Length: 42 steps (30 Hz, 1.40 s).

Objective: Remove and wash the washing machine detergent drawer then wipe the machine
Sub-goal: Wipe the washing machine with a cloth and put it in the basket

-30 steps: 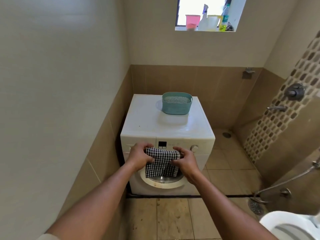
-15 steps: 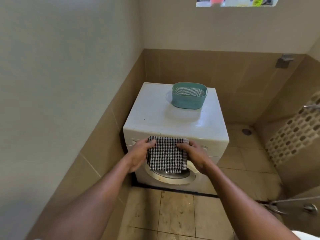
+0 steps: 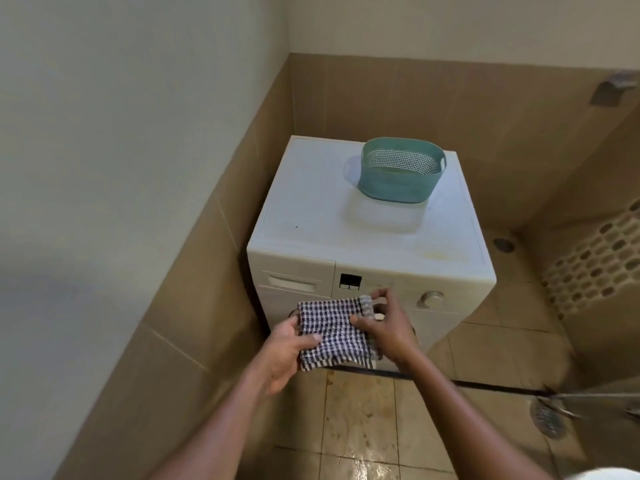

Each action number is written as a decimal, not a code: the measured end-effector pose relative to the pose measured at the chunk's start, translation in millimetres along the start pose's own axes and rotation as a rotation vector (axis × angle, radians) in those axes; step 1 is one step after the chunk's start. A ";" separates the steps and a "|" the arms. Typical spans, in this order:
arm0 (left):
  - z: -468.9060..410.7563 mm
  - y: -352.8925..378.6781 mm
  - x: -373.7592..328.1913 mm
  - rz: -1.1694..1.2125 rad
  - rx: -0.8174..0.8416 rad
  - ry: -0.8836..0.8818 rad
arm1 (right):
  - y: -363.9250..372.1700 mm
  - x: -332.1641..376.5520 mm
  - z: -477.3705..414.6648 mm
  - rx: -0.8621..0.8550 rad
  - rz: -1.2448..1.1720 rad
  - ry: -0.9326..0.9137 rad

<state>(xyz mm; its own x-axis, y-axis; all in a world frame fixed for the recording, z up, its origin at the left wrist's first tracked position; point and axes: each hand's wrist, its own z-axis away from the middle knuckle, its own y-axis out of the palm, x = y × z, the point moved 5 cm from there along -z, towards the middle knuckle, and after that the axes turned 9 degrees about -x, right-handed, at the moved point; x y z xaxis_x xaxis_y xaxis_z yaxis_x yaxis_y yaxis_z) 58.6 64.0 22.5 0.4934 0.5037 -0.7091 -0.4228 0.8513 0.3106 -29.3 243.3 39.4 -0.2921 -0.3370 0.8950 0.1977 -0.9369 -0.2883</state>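
Note:
A white front-loading washing machine (image 3: 311, 216) stands in the corner. Its detergent drawer (image 3: 292, 283) sits closed in the upper left of the front panel, beside a small dark display (image 3: 350, 281) and a round dial (image 3: 431, 298). I hold a folded black-and-white checked cloth (image 3: 332, 332) in front of the machine's door, below the panel. My left hand (image 3: 284, 351) grips its left edge with the thumb on top. My right hand (image 3: 384, 323) pinches the right side. The cloth and hands hide most of the door.
A teal perforated basket (image 3: 401, 171) sits on the machine's top toward the back right. Tiled walls close in on the left and behind. The floor tiles (image 3: 360, 420) in front look wet. A floor drain (image 3: 504, 244) and a hose fitting (image 3: 549, 415) lie to the right.
The view has tilted down and closer to the machine. Both hands have lowered the cloth from the control panel to door height, uncovering the drawer and display.

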 end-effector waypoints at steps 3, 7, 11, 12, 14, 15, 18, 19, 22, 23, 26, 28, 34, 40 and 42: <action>-20.2 -6.1 -6.2 -0.156 0.018 0.125 | 20.0 -16.0 2.5 -0.370 0.334 -0.208; -48.6 -3.9 -2.6 -0.527 0.021 0.353 | 65.3 -64.2 11.2 -0.607 0.160 -0.184; -84.1 -10.0 9.6 -0.715 0.139 0.539 | 115.1 -104.4 -17.6 -0.498 -0.519 0.017; -94.3 -13.4 12.5 -0.704 0.167 0.582 | 122.9 -107.8 -26.2 -0.504 -0.591 -0.029; -117.5 -22.4 19.1 -0.622 0.193 0.652 | 134.3 -117.6 -43.9 -0.547 -0.673 -0.171; -125.9 -26.3 20.6 -0.570 0.209 0.686 | 138.0 -120.3 -50.6 -0.567 -0.704 -0.239; -145.4 -35.8 35.4 -0.408 0.257 0.855 | 147.6 -136.6 -67.8 -0.671 -0.745 -0.473; -151.3 -38.2 38.4 -0.350 0.270 0.907 | 150.3 -137.6 -72.5 -0.701 -0.737 -0.568; -174.7 -44.2 51.6 -0.211 0.318 1.005 | 156.1 -137.2 -82.0 -0.776 -0.694 -0.897; -182.4 -45.5 56.0 -0.182 0.339 1.032 | 157.8 -136.3 -85.0 -0.799 -0.677 -1.011; -200.9 -45.8 62.6 -0.106 0.442 1.046 | 161.5 -129.7 -105.7 -0.896 -0.580 -1.233; -208.7 -53.6 63.0 -0.084 0.433 1.024 | 167.8 -122.9 -117.5 -0.938 -0.463 -1.334; -214.1 -104.2 31.0 -0.319 0.035 1.153 | 191.5 -102.0 -163.3 -1.207 0.309 -1.197; -207.5 -139.8 -7.8 -0.300 -0.381 1.376 | 234.5 -33.1 -156.5 -1.251 0.639 -1.150; -209.3 -147.6 -10.1 -0.253 -0.480 1.428 | 266.9 -6.0 -155.1 -1.177 0.838 -1.293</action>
<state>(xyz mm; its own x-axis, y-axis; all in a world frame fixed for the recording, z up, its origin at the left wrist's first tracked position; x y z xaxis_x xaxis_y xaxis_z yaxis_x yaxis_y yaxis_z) -43.0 -97.4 -148.7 -0.4155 -0.4403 -0.7959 -0.7799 0.6228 0.0626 -119.9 -19.1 -95.7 0.3955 -0.9166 -0.0586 -0.8914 -0.3677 -0.2648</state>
